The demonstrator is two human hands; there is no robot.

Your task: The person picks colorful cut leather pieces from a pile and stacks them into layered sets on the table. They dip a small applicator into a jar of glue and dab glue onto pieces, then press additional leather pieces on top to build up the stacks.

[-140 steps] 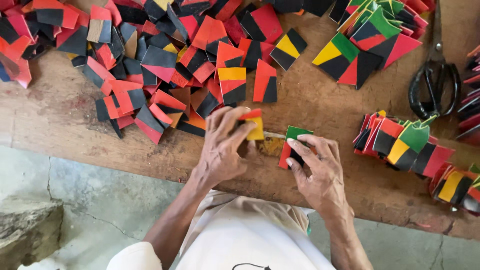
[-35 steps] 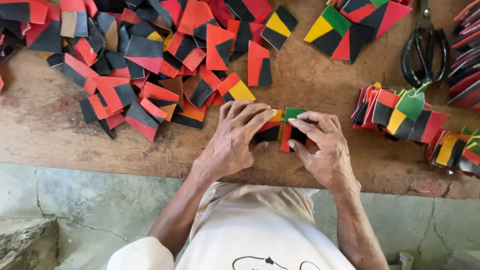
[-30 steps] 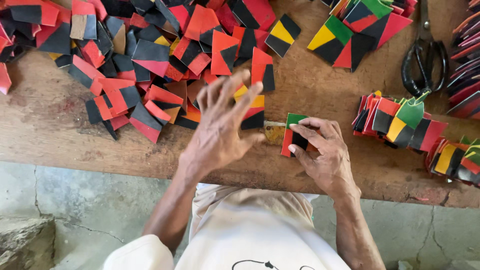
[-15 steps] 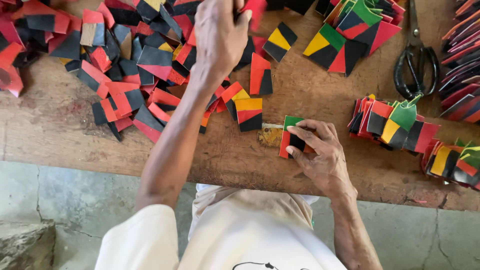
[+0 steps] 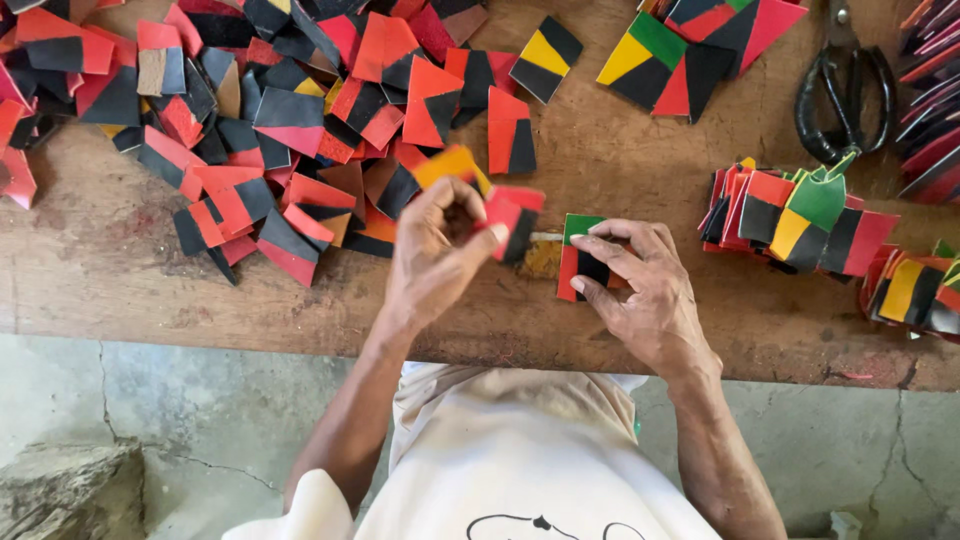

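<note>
- Closest to the camera, below the edge of the wooden table [image 5: 120, 270], you can see the person's pale shirt [image 5: 520, 460] and both bare arms reaching up to the work.
- Just past the table edge, the right hand [image 5: 640, 290] lies flat and mostly open. Its fingertips [image 5: 590, 245] press down on a small folded piece [image 5: 580, 255] in green, red and black, which rests on the wood. It pins the piece rather than squeezing it.
- Beside it, lifted a little above the table, the left hand [image 5: 440, 250] is curled nearly closed. Its thumb and fingers pinch a red and black piece [image 5: 515, 215], and an orange piece [image 5: 450, 162] sticks up behind the fingers.
- These pieces look thin, flat and very light, like stiff card or thin plastic sheet. They probably bend a bit but keep their fold. They may be smooth and slide over each other, so a pinch near a corner or edge seems the safest hold.
- To the right, neat stacks of finished pieces [image 5: 800, 215] stand close together.
- Farther back on the left, a big loose pile of red, black and orange pieces [image 5: 250, 110] covers the wood.
- At the far right, black scissors [image 5: 840, 90] lie by more bigger colourful pieces [image 5: 690, 50].
</note>
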